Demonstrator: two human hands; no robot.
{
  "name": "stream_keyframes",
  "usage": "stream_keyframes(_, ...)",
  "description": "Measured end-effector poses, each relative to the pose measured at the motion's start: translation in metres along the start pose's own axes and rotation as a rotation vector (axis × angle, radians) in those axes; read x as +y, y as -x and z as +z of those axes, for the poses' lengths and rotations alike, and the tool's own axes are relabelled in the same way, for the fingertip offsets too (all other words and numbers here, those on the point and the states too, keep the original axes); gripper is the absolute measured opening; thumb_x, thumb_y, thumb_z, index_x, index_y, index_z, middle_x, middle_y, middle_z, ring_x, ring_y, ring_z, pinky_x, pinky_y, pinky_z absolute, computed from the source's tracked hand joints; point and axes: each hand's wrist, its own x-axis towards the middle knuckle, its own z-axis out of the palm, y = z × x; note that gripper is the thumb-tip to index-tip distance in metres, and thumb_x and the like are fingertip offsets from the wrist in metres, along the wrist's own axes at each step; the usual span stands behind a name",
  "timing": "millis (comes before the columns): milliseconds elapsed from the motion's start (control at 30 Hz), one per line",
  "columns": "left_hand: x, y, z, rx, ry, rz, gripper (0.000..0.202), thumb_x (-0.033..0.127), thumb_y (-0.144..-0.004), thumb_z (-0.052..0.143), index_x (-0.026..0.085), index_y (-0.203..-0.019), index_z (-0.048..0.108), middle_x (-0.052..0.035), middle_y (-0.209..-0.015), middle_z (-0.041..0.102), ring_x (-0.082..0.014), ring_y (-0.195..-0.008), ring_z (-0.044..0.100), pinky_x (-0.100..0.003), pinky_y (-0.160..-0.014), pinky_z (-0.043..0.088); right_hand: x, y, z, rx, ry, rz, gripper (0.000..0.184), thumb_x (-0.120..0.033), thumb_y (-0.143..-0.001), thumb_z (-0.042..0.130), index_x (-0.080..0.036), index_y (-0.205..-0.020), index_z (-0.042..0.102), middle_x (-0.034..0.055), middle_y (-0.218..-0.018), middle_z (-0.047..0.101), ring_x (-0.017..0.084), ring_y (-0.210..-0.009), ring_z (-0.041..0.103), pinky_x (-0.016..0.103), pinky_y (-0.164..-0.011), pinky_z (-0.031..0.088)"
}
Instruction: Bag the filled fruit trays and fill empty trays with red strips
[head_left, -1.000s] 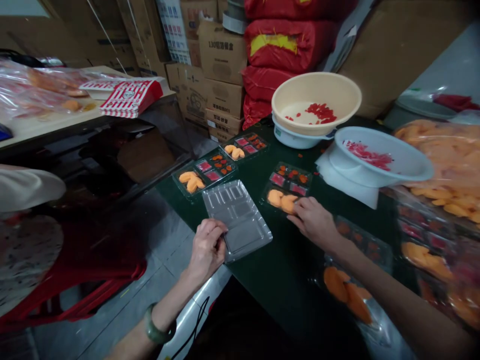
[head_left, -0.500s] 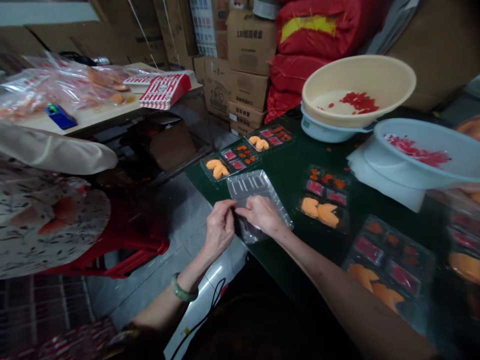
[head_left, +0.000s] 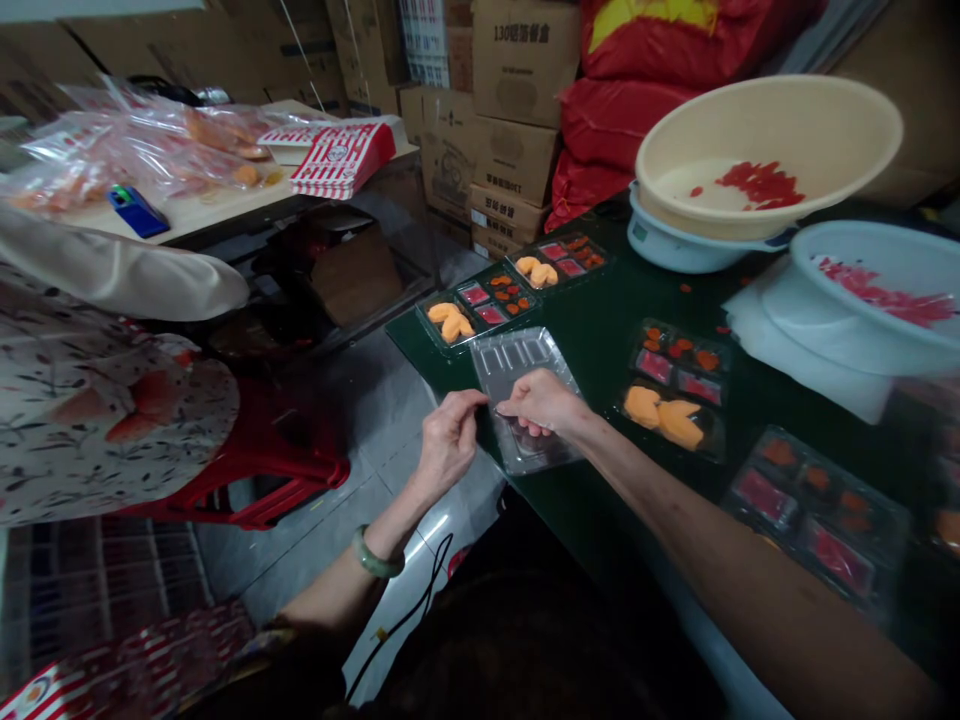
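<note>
- Head view (sole view): clear plastic tray (head_left: 517, 355) lies flat near the left edge of the green table (head_left: 600, 300), its ribbed end pointing away from the person.
- Left hand (head_left: 450, 435): just off the tray's left edge, thumb and forefinger pinched together; cannot tell whether anything thin sits between them.
- Right hand (head_left: 544, 400): over the middle of the tray, fingers curled, thumb and forefinger meeting close to the left fingertips. Cannot tell whether it grips something; part of the tray is hidden beneath.
- Handling, judged: thin moulded plastic, so very light; ribs should lend some stiffness, but broad flat parts would flex. Smooth surface, likely slippery; a hard squeeze could dent or crack it.
- Hold, judged: best by the rim on opposite long sides, or at a corner; avoid pressing the flat middle.
- Surroundings: a filled tray (head_left: 716, 440) with orange pieces, pink packets and small red-orange bits lies to the right, apart from the right hand. Cream basin (head_left: 862, 130) and pale blue bowl (head_left: 907, 340) stand beyond it.
</note>
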Motion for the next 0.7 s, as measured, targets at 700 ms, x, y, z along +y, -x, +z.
stream_keyframes(700,-0.012,-0.007,-0.002,0.080,0.402,-0.295,0.018,0.020,-0.084,0.050,0.013,-0.098,0.059,-0.0048,-0.083,0.066,-0.0105,-0.070,0.062,-0.025,-0.071,0.053,0.000,-0.017,0.002,-0.236,-0.367,-0.022,0.027,-0.020,-0.081,0.060,-0.016,-0.059,0.045,-0.0069,-0.040,0.049,0.005,-0.030,0.045,0.013,-0.030,0.033)
